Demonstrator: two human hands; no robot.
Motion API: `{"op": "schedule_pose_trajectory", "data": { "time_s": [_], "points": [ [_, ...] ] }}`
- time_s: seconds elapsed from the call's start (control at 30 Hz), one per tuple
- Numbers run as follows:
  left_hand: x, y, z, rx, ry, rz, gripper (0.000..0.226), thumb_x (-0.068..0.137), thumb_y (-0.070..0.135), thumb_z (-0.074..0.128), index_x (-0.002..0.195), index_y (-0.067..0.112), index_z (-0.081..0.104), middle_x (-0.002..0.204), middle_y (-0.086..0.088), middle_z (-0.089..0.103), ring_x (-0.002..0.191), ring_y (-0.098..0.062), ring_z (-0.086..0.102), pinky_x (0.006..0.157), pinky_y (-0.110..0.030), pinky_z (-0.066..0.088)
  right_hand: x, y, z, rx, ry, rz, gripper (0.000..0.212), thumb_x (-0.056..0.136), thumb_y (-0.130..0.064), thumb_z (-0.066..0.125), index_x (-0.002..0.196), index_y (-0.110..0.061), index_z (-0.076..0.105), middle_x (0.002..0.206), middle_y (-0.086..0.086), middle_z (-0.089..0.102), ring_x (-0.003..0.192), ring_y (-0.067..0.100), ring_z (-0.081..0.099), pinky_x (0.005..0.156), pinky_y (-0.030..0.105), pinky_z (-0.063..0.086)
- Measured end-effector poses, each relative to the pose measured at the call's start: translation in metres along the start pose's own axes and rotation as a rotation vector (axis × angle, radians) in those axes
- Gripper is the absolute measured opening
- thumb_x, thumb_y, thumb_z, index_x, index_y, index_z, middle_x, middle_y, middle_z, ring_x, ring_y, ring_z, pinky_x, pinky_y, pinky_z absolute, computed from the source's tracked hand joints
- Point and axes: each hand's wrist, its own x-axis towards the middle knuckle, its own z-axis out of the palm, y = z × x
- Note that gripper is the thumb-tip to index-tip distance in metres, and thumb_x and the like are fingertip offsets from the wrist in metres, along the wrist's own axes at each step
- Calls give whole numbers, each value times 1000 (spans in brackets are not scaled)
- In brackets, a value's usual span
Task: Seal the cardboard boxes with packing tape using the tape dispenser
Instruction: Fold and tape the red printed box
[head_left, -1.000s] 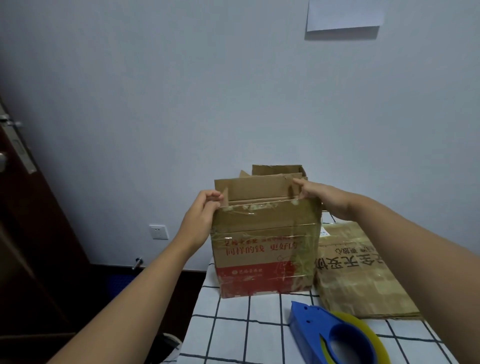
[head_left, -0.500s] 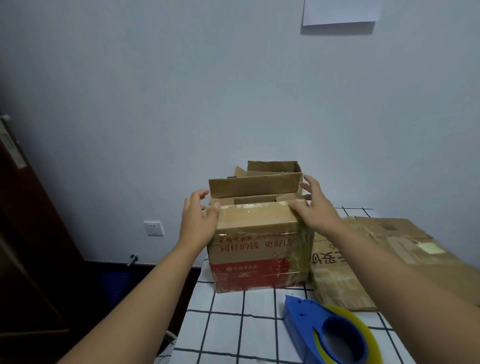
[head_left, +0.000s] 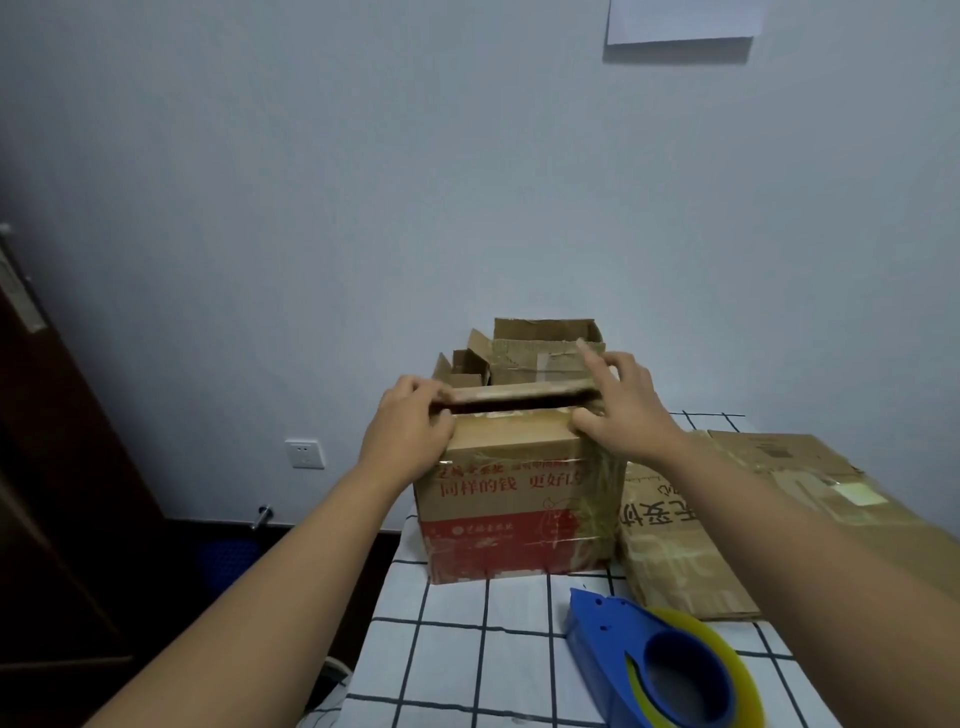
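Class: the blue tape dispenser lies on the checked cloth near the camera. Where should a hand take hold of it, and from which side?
Grip the tape dispenser at its round blue hub, fingers through the central hole, coming from above on the right-hand side. It lies flat with that hole facing up and its pointed blade end aimed toward the cardboard box, so the hub is probably the safest hold. The right hand is nearer.

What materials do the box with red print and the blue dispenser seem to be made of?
Box with red print: brown corrugated cardboard, matte, creased flaps; glossy clear tape strips on its front.
Blue dispenser: apparently moulded plastic, smooth with a slight sheen; it holds a yellowish translucent tape roll.
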Motion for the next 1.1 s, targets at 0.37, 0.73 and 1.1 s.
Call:
{"op": "schedule_pose_trajectory", "data": {
  "time_s": [0.37, 0.73, 1.1],
  "points": [
    [-17, 16, 4, 475, -374, 191, 100, 73, 93, 25, 155, 37, 10, 165, -2, 8, 151, -24, 1, 121, -45, 6, -5, -22, 6, -394, -302, -235, 97, 78, -89, 5, 158, -34, 13, 167, -6, 10, 153, 15, 5, 123, 47, 1],
    [-13, 21, 0, 388, -452, 155, 94, 80, 75, 56, 155, 41, 11, 165, 8, 4, 151, -14, -1, 118, -49, 20, -4, -27, 14, -522, -383, -150, 96, 79, -84, 48, 155, -49, 0, 167, -12, -1, 153, 30, 1, 118, 62, 12],
    [-49, 28, -4, 531, -331, 200, 87, 84, 77, 43, 155, 35, 15, 164, -1, 14, 150, -23, 10, 121, -43, 8, -38, -38, 11, -538, -310, -220, 89, 87, -78, 43, 157, -41, 4, 167, -11, 4, 154, 25, 6, 118, 62, 2]
  ]
}}
